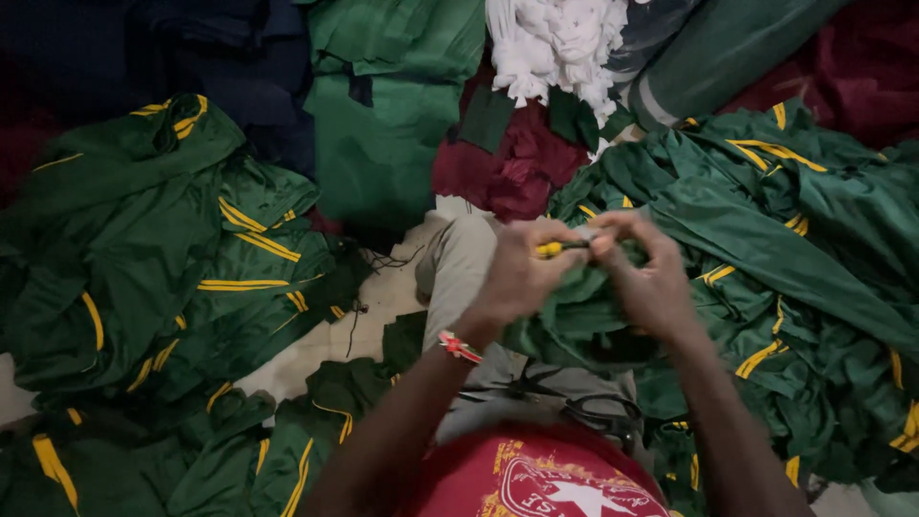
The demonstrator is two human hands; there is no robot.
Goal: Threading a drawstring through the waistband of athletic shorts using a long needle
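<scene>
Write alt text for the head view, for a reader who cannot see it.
Seen from above, a person's left hand and right hand pinch a green garment with yellow trim over the lap. Scissors lie on the lap, with piles of green garments on both sides and maroon cloth and white cloth beyond.

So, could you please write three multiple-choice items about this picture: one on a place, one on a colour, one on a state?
1. Where do the scissors lie?
A. on the person's lap
B. on the white cloth heap
C. in the right hand

2. What colour are the stripes on the green garments?
A. white
B. yellow
C. red

3. What are the two hands doing?
A. resting open on the floor
B. both pinching one green garment
C. holding nothing

Answers:
1 A, they rest on the grey trousers near the body.
2 B, yellow bands show on every pile.
3 B, the left hand and right hand grip the held garment.
</scene>
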